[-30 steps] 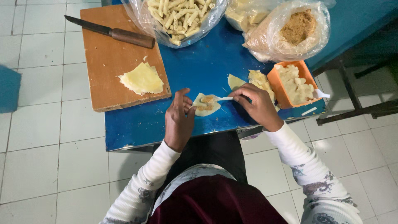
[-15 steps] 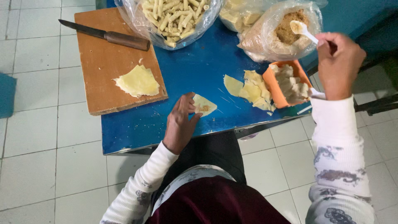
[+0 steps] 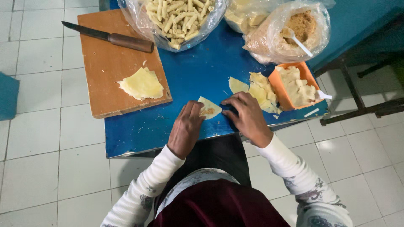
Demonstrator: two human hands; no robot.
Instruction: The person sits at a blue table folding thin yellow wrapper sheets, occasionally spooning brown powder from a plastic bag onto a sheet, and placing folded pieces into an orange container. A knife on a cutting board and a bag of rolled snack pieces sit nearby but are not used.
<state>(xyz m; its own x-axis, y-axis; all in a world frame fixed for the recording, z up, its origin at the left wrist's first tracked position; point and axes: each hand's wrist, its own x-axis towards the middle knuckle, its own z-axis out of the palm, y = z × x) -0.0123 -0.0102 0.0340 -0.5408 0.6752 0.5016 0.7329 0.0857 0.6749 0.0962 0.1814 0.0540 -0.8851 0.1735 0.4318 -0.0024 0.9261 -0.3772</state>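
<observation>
A small pale wrapper (image 3: 209,108) with a dab of brown filling lies on the blue table (image 3: 143,130) near its front edge. My left hand (image 3: 185,128) rests on the wrapper's left side, fingertips on the dough. My right hand (image 3: 248,117) lies just right of it, fingertips at the wrapper's right edge. Neither hand grips anything. A white spoon (image 3: 299,42) stands in the bag of brown filling (image 3: 294,31) at the back right.
A wooden board (image 3: 105,63) at the left carries a knife (image 3: 113,38) and a stack of wrappers (image 3: 141,84). A bag of rolled pieces (image 3: 176,17) sits behind. Loose wrappers (image 3: 256,84) and an orange tub (image 3: 292,84) lie at the right. Tiled floor surrounds the table.
My right hand left the spoon in the filling bag and came back down to the wrapper. My left hand stayed on the wrapper.
</observation>
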